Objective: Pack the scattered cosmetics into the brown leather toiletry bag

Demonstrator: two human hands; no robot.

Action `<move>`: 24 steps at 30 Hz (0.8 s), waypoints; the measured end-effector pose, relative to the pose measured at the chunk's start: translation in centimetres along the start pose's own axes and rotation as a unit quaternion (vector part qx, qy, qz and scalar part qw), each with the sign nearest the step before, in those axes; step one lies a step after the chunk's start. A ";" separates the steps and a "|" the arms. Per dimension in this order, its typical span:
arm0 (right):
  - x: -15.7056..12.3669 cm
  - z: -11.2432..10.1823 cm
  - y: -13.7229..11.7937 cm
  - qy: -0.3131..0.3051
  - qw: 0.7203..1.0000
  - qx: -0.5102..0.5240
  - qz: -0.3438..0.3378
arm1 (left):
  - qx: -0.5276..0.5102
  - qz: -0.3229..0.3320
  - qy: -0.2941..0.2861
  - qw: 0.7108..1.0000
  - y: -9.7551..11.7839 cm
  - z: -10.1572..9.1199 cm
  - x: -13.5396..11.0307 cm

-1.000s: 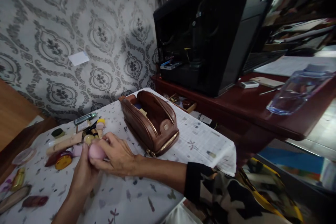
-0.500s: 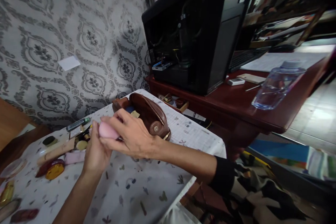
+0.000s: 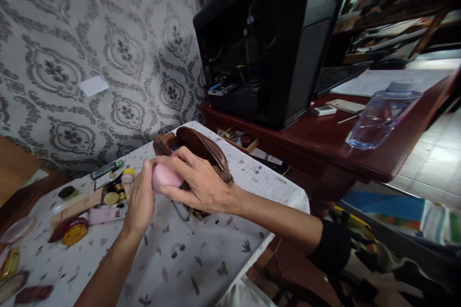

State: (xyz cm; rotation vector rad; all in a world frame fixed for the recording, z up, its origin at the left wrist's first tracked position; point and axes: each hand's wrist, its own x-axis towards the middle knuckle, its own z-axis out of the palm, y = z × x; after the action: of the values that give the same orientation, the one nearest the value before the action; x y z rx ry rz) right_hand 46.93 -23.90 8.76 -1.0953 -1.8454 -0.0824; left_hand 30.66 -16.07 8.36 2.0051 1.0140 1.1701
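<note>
A smooth pink rounded item [image 3: 167, 178] is between my hands, over the front of an open brown zipped pouch [image 3: 212, 146]. My right hand [image 3: 201, 182] grips it from the right, thumb below and fingers over the top. From the left, my left hand [image 3: 140, 199] cups its end against the palm, its fingers partly hidden behind it. The far end of the item is covered by my right hand, so its whole shape cannot be seen. The pouch's inside is mostly hidden by my right hand.
On the patterned white cloth [image 3: 173, 268] to the left lie several cosmetics, among them a beige tube [image 3: 81, 206], a pink tube [image 3: 104, 215] and an amber round container [image 3: 75, 233]. A black computer case [image 3: 252, 57] and a clear bottle [image 3: 378, 117] stand on the red-brown desk [image 3: 324, 139].
Both hands have shifted right with the pink item, now in front of the pouch. A yellow-capped jar and part of the pink tube have come into sight at left.
</note>
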 end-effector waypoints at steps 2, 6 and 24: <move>-0.4 0.2 0.2 0.001 1.000 0.020 0.009 | 0.023 0.047 -0.026 0.998 1.1 -0.2 0.1; -0.9 0.7 0.9 0.022 0.999 0.042 0.012 | 0.063 0.203 -0.070 0.975 1.7 -0.6 1.3; -0.3 2.8 1.0 -0.016 0.990 -0.030 -0.138 | 0.006 0.157 -0.054 0.986 -5.3 -0.8 -0.9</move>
State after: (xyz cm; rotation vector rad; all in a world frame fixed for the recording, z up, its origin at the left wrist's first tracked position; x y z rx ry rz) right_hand 45.72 -22.16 6.63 -0.8792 -2.0259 -0.2859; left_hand 28.01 -13.93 4.09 2.2691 0.6696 1.1994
